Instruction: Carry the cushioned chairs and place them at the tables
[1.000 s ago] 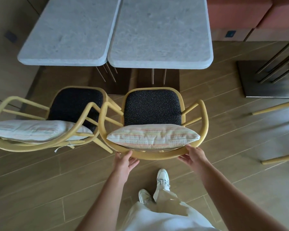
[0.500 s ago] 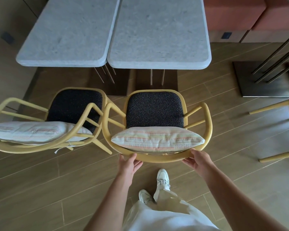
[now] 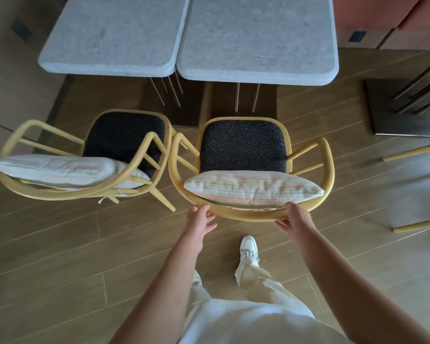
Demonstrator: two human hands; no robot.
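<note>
A yellow chair [image 3: 329,170] with a dark speckled seat and a striped pillow [image 3: 253,188] stands on the wood floor facing the right grey stone table [image 3: 258,33]. My right hand [image 3: 293,217] grips its curved back rail, thumb on top and fingers underneath. At the rail's left bend, my left hand [image 3: 200,219] touches the rail with its thumb, fingers spread loosely below. A second matching chair [image 3: 139,155] with its own pillow stands at the left stone table [image 3: 114,33], its arm almost touching the first chair.
Part of a third yellow chair [image 3: 412,150], blurred, sticks in from the right edge. A metal table base with slanted rods [image 3: 395,112] stands at back right, with an orange bench [image 3: 382,11] behind it. My feet are just behind the chair.
The held chair has shifted slightly right, away from the left chair's arm. My left hand's fingers have loosened on the rail; my right hand keeps its grip.
</note>
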